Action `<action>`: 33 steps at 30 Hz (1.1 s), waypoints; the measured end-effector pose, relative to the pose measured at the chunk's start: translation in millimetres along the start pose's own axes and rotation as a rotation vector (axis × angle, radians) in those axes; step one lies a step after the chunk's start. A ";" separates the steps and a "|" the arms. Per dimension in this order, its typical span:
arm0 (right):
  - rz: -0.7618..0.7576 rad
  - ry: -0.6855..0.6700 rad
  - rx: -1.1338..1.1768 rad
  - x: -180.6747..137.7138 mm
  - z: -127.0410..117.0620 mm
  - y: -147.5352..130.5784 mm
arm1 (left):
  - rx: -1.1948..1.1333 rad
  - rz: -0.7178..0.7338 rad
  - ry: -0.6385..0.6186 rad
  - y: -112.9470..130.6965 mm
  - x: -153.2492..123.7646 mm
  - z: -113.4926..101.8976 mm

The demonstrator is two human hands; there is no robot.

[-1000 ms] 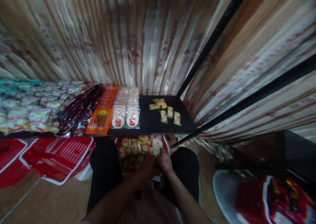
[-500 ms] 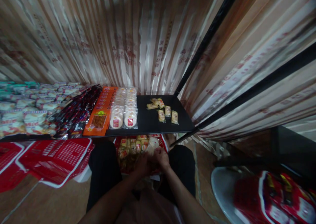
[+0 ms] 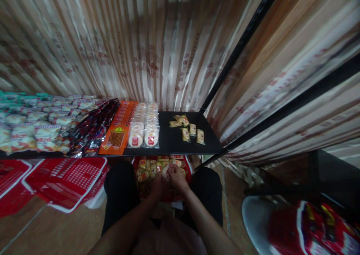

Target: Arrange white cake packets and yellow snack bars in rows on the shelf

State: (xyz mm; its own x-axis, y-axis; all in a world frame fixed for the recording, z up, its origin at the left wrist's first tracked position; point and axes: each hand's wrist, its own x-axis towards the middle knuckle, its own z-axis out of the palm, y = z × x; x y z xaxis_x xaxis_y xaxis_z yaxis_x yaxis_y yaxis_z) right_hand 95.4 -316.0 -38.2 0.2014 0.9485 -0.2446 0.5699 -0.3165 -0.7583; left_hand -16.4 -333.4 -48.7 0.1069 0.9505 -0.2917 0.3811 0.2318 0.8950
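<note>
Between my knees, my left hand (image 3: 159, 183) and my right hand (image 3: 177, 177) are closed together over a red basket (image 3: 189, 165). A pale, crumpled plastic bag (image 3: 165, 172) is bunched between them, blurred and mostly covered by the fingers. Under and beyond the hands, the basket holds several small snack packets (image 3: 152, 166) in clear and yellow wrappers with red labels. Similar small wrapped snacks (image 3: 192, 129) lie loosely grouped on the black shelf (image 3: 168, 144) ahead of me.
Along the shelf sit round white crackers (image 3: 152, 137) in clear packs, an orange snack pack (image 3: 116, 131), dark shiny packets (image 3: 92, 129) and white bags (image 3: 47, 135). Red baskets (image 3: 67, 180) stand lower left. A black diagonal bar (image 3: 253, 131) crosses the right; a grey basin (image 3: 253, 217) is lower right.
My hands have drawn closer together, and the pale bag, which spread out above them before, is now bunched between the fingers. The view has shifted slightly.
</note>
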 end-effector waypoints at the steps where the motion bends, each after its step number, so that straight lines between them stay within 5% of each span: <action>1: -0.003 -0.002 -0.025 0.3 -3.5 -5.3 | -0.007 0.004 0.021 1.2 -0.1 -4.6; 8: -0.167 -0.017 -0.204 0.3 -21.1 -40.7 | -0.047 -0.076 0.029 19.3 2.5 -48.3; 15: -0.702 -0.131 -0.523 -6.7 -28.9 -71.6 | 0.201 0.000 -0.107 38.7 7.6 -88.5; 19: -0.855 -0.282 -0.559 -15.8 -34.7 -92.7 | 0.403 0.073 -0.205 52.3 8.6 -106.1; 25: -0.675 -0.380 -0.539 -22.1 -41.0 -107.0 | 0.309 0.203 -0.306 53.0 10.5 -121.5; 33: -0.464 -0.287 -0.123 -10.8 -27.8 -91.3 | -0.175 0.084 -0.272 57.5 4.5 -149.3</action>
State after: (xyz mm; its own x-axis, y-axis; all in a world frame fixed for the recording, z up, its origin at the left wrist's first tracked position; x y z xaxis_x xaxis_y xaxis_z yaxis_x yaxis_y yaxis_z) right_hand 63.4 -297.7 50.5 -0.3078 0.9489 -0.0698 0.6390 0.1518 -0.7541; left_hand -131.1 -284.9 51.9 0.3815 0.8833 -0.2726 0.1996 0.2093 0.9573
